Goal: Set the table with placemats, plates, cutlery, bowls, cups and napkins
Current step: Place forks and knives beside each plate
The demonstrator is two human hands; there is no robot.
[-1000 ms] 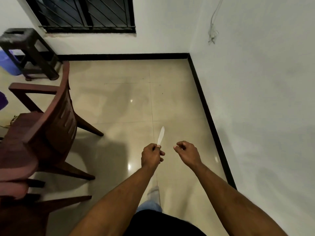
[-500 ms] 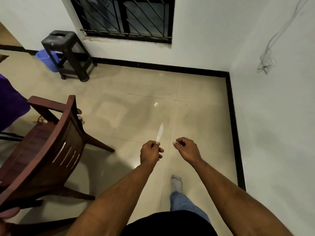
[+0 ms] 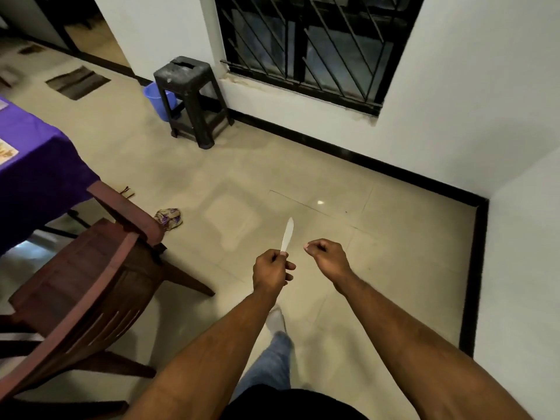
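My left hand (image 3: 270, 270) is closed around the handle of a white plastic knife (image 3: 287, 234), whose blade points up and away over the floor. Just to its right my right hand (image 3: 325, 258) is curled into a loose fist with nothing seen in it. At the far left edge is a corner of the table under a purple cloth (image 3: 33, 153), with the corner of a patterned placemat (image 3: 6, 151) lying on it.
A dark wooden chair (image 3: 91, 286) stands at the left between me and the table. A black plastic stool (image 3: 189, 95) and a blue bucket (image 3: 157, 97) stand by the barred window. A crumpled wrapper (image 3: 169, 217) lies on the tiled floor. White walls close the right side.
The view has swung left and up: the purple table corner, the stool and the window have come into sight. Both hands keep the same pose, the knife still in my left.
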